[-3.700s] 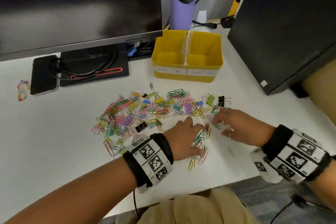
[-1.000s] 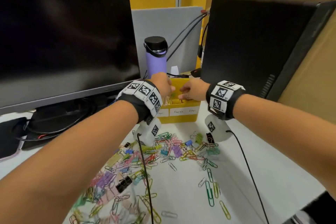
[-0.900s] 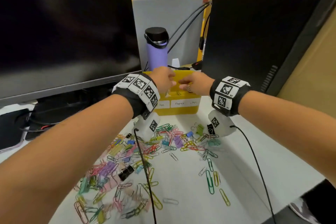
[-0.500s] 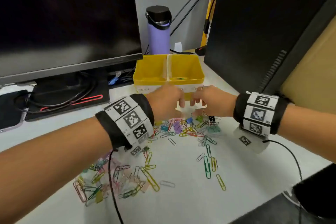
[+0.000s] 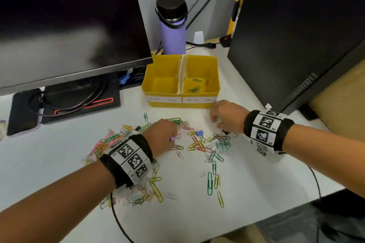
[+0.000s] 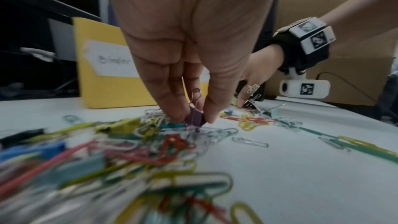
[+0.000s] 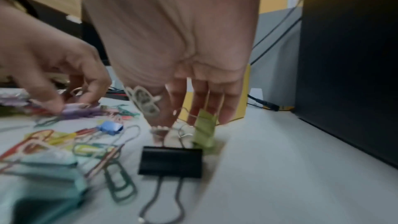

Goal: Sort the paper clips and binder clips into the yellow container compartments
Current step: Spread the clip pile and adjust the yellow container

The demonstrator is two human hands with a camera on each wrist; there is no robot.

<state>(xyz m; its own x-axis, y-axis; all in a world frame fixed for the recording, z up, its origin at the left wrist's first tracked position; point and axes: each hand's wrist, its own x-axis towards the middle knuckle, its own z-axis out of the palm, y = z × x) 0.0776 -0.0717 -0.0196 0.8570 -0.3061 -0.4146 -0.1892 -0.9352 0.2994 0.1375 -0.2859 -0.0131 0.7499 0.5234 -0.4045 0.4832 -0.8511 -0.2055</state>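
The yellow container [image 5: 216, 77] stands behind the pile, its left compartment labelled binder clips and its right one paper clips. A few paper clips [image 5: 194, 89] lie in the right compartment. Coloured paper clips and binder clips [image 5: 199, 144] are scattered over the white desk. My left hand [image 5: 167, 136] [image 6: 193, 117] is down in the pile, thumb and fingers pinching a purple binder clip [image 6: 197, 120]. My right hand [image 5: 218, 123] [image 7: 192, 120] is at the pile's right end, its fingers closed around a green binder clip [image 7: 204, 132]. That view is blurred.
A black binder clip [image 7: 170, 161] and a blue one [image 5: 199, 133] lie near my right hand. A purple bottle [image 5: 172, 31] stands behind the container. To the left are a monitor [image 5: 69, 21] and its base with cables [image 5: 79, 96]. A black computer case [image 5: 296, 31] stands to the right.
Both hands came back from above the container and dropped onto the pile. The left now pinches a purple binder clip and the right holds a green one.
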